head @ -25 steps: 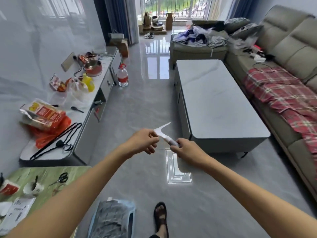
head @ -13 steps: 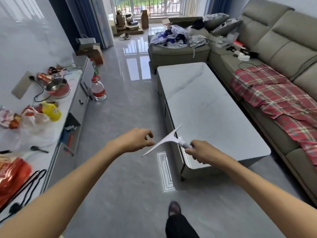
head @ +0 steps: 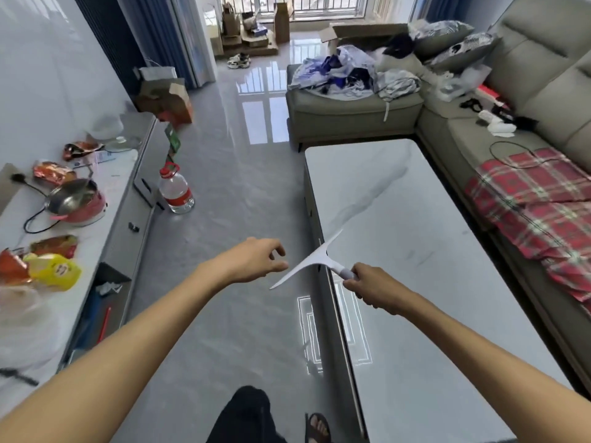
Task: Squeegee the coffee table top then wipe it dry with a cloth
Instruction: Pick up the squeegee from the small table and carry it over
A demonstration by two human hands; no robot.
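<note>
— Hands first. What is the left hand (head: 256, 259) doing?
— It was pinching the squeegee (head: 319, 259) blade a moment ago. Now it has let go. Its fingers are loose and hold nothing, just beside the blade's tip.
— And the right hand (head: 372, 289)?
— It grips the grey handle, so it holds the squeegee all alone. The blade is up in the air, slanted, over the left edge of the worktop (head: 431, 282). It is not touching the top.
— Did anything else change?
— Yes. The person has walked closer. The worktop was out in front, and now its near end lies right under the right arm. I think the scraping can start soon.
— Where is there room to move?
— On the left stands a low cabinet (head: 124, 244) with a water bottle (head: 176, 193) beside it. The floor (head: 243, 187) between cabinet and worktop is wide, so stepping along is easy. On the right the sofa (head: 543, 100) sits near the long edge, with a plaid blanket (head: 537, 212) on it. Water pushed off that edge could wet it, I think.
</note>
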